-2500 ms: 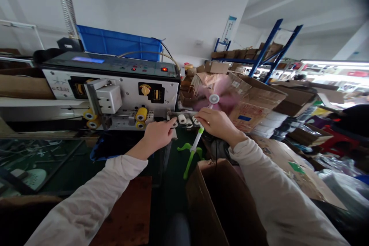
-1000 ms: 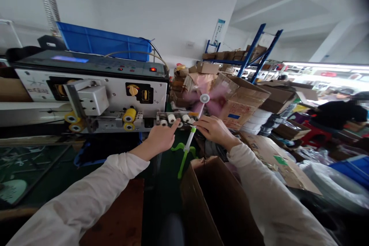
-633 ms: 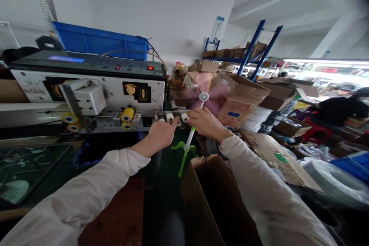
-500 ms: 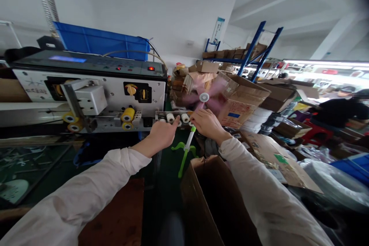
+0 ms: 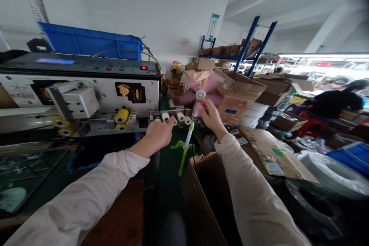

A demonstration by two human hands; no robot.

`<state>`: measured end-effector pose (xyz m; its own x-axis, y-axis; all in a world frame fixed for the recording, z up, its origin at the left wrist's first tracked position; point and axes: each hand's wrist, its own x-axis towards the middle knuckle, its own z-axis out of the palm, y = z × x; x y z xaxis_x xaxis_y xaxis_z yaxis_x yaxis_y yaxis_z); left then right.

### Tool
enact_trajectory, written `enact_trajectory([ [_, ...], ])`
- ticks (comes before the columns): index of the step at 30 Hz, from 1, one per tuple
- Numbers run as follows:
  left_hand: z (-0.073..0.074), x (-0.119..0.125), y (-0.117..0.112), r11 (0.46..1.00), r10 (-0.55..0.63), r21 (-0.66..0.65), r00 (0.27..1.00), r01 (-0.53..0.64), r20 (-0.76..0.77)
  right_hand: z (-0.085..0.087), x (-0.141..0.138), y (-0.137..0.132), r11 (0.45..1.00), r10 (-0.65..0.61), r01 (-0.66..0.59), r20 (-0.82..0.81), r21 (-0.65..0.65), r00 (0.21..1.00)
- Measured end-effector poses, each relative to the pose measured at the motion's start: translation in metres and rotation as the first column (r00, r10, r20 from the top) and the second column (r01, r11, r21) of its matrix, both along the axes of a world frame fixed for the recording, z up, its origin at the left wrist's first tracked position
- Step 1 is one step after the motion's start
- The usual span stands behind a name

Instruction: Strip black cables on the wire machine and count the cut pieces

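My left hand [image 5: 160,135] is at the end of the machine's roller bracket, its fingers curled and one fingertip at the small white rollers [image 5: 180,117]. Whatever it grips, if anything, is hidden. To the right of the rollers, my right hand [image 5: 210,116] is raised with its fingers bent together, in front of the fan [image 5: 201,94] with blurred pink blades. Something thin and pale shows by its fingertips, too small to name. The wire-processing-like machine [image 5: 106,94] has yellow rollers [image 5: 121,116] and a lit display.
A blue bin [image 5: 92,42] rests on the machine. The fan's green tripod legs [image 5: 182,159] stand on the floor beside an open cardboard box [image 5: 198,200]. Cartons [image 5: 245,88], clear-wrapped coils [image 5: 331,173] and a blue rack [image 5: 246,46] lie rightward. Another person [image 5: 331,98] sits at far right.
My right hand has moved up and away from the white rollers, uncovering more of them. My left hand stays at the bracket. The view has shifted slightly.
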<state>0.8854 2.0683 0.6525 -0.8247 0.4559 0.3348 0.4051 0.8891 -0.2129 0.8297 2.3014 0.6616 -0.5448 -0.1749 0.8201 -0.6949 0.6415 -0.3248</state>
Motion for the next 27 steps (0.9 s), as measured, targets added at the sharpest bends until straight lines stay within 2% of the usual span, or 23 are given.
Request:
enact_trajectory([
  [1,0.001,0.001,0.001,1.000,0.004,-0.005,1.000,-0.004,0.013,-0.007,-0.001,0.006,0.996,-0.020,0.023,0.039,-0.088,0.999],
  [3,0.002,0.002,0.001,1.000,0.010,-0.013,0.999,-0.009,0.039,-0.024,-0.003,0.014,0.992,-0.046,0.062,0.134,-0.111,0.990],
  [5,0.000,0.003,0.002,1.000,0.019,-0.019,0.999,-0.018,0.045,-0.039,-0.003,0.013,0.998,-0.067,0.067,0.216,0.004,0.974],
  [7,-0.001,0.002,0.002,0.999,0.025,-0.026,0.999,-0.024,0.036,-0.052,-0.003,0.009,0.985,-0.139,0.109,0.235,0.135,0.962],
  [10,-0.003,0.000,0.000,0.999,0.021,-0.029,1.000,-0.021,0.021,-0.068,-0.002,0.013,0.911,-0.348,0.301,0.135,0.283,0.928],
  [13,-0.004,0.001,-0.003,0.999,0.024,-0.031,0.999,-0.023,0.027,-0.091,0.001,0.037,0.785,-0.558,0.475,0.122,0.397,0.821],
  [15,-0.007,0.009,-0.006,1.000,-0.016,-0.018,0.999,0.016,0.049,-0.111,0.005,0.056,0.718,-0.648,0.522,0.169,0.460,0.743],
  [18,-0.014,0.041,-0.012,0.981,-0.176,0.115,0.973,0.159,0.152,-0.138,0.013,0.073,0.707,-0.666,0.521,0.202,0.478,0.718],
  [20,-0.020,0.073,-0.018,0.923,-0.341,0.289,0.891,0.255,0.301,-0.150,0.017,0.077,0.721,-0.650,0.509,0.206,0.471,0.731],
  [22,-0.024,0.105,-0.030,0.828,-0.512,0.487,0.732,0.279,0.450,-0.158,0.017,0.080,0.733,-0.640,0.498,0.222,0.463,0.736],
  [23,-0.026,0.120,-0.038,0.781,-0.570,0.576,0.654,0.242,0.497,-0.160,0.016,0.082,0.735,-0.644,0.504,0.238,0.453,0.727],
  [25,-0.029,0.144,-0.059,0.694,-0.618,0.717,0.565,0.067,0.546,-0.165,0.010,0.086,0.734,-0.661,0.518,0.286,0.439,0.694],
  [26,-0.030,0.153,-0.072,0.633,-0.621,0.772,0.556,-0.059,0.552,-0.168,0.005,0.089,0.737,-0.662,0.510,0.322,0.443,0.676],
  [27,-0.033,0.159,-0.086,0.545,-0.622,0.816,0.560,-0.193,0.548,-0.170,0.001,0.090,0.743,-0.658,0.490,0.362,0.456,0.660],
])
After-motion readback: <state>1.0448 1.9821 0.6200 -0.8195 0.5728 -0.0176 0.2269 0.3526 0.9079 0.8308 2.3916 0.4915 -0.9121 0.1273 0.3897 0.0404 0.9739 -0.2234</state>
